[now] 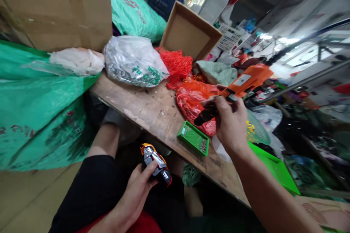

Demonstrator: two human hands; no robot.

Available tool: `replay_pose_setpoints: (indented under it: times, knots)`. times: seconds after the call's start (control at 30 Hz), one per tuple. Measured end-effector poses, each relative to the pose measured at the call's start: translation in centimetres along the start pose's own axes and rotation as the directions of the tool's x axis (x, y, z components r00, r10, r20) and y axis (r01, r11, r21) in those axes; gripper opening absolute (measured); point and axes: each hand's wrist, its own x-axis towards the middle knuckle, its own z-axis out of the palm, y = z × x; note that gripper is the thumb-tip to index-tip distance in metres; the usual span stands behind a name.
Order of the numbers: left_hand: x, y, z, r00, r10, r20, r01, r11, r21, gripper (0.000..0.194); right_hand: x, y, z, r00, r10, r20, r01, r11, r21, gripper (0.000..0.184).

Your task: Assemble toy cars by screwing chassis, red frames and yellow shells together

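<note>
A green woven sack (35, 123) slumps at 9 o'clock beneath a cardboard carton (54, 11) at 10 o'clock. A clear plastic bag with green print (133, 62) sits near 11 o'clock on the wooden bench (136, 113). At 7 o'clock, low over the lap, the left hand (133, 198) is closed around a black, silver and orange plastic toy piece (155, 164), apparently cradling it steady. Orange netting (175, 63) lies at 12 o'clock, just below a shallow cardboard tray (188, 31) tipped on edge. At 5 o'clock, a green plastic tray (193, 138) holds tiny metal parts, too small to identify; its low rim probably keeps them together. A red plastic bag (191, 107) lies behind the right hand (231, 125), which grips an orange-and-black plastic piece (246, 82) at 3 o'clock, raised as if for a closer look. Its fingers hide the middle of that piece.
</note>
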Motion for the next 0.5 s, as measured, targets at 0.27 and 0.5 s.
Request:
replay_pose_setpoints:
  times: [0.27,0.5]
  knots:
    - [-0.2,0.0,-0.2,1.000,-0.006,0.019,0.007,1.000,-0.016,0.035,-1.6,0.7,0.9,0.986,-0.164,0.016,0.163,0.958,-0.235,0.042]
    - [0.1,0.3,-0.3,0.999,-0.010,-0.042,0.011,1.000,0.019,0.040,-8.3,1.2,0.9,0.911,-0.088,0.402,0.272,0.863,-0.426,0.034]
